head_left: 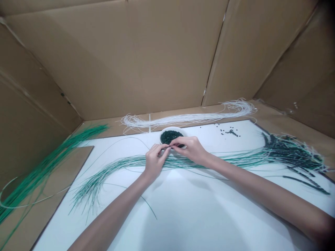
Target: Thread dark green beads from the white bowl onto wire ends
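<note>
A white board (188, 216) spreads beneath the grip and out toward the camera, the end of a lone green strand (149, 206) lying on it below and left of the fingers. Well left of the grip, a green bundle (49, 170) slants over the board's edge and the cardboard beside it. Well to the right, a dark beaded strand (306, 183) lies apart below a heap of beaded ends (290, 153).

From that heap, green and white strands (125, 162) run leftward beneath both hands and fan out at left. Above them, the left hand (155, 158) and right hand (192, 150) meet, thumbs and fingertips pinched closed; what sits between them is too small to make out. A thin strand (115, 139) arcs away to the left of the grip.

Just beyond the fingertips stands a white bowl (184, 131) of dark beads (171, 135). Loose beads (231, 132) lie scattered farther off to the right. Beyond the bowl stretches a white bundle (183, 120), backed by cardboard walls (131, 59).
</note>
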A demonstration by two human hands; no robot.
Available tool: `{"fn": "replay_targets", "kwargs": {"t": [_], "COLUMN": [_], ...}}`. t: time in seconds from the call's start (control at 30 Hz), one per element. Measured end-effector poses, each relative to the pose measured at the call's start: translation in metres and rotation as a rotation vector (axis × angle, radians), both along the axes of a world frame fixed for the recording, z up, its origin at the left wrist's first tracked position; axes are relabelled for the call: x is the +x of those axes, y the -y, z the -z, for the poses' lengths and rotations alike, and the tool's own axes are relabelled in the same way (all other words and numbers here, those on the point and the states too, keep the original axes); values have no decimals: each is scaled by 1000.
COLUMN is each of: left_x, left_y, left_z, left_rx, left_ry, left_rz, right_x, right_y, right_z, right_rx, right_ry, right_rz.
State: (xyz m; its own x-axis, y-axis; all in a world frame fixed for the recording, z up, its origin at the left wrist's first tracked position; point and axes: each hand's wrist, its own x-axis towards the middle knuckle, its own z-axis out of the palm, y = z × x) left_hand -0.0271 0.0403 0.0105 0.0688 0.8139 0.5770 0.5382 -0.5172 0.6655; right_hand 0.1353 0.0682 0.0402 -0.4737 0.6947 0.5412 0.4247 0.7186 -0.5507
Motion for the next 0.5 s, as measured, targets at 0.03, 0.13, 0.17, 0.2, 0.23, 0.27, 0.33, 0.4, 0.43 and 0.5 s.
{"fn": "replay_targets", "kwargs": {"t": [0.03,0.13,0.17,0.2,0.23,0.27,0.33,0.4,0.43,0.5], "left_x": [0,1,1,1,1,1,1,1,1,1], "left_y": [0,1,1,1,1,1,1,1,1,1], "left_z": [0,1,2,2,2,3,2,2,1,0], "left_rx": [-13,-43,-50,-56,-62,-65,-69,-66,-63,-58], "left_ry": [8,42,52,60,66,71,79,76,71,66], "left_rz": [-9,-34,-41,-47,-50,-51,-47,-41,-42,-52], "right_x": [0,-1,-1,-1,0,1,3,5,7,9], "right_y": [0,0,0,0,-1,-2,-5,-9,-11,-14], "right_z": [-1,-3,-4,-4,-4,-3,-1,1,1,1], "right_rx": [-15,-80,-111,-147,-191,-239,-318,-324,-296,-208], "right_ry": [-4,-44,-62,-88,-123,-166,-242,-243,-204,-95], "right_rz": [1,12,16,20,20,18,15,35,52,90]}}
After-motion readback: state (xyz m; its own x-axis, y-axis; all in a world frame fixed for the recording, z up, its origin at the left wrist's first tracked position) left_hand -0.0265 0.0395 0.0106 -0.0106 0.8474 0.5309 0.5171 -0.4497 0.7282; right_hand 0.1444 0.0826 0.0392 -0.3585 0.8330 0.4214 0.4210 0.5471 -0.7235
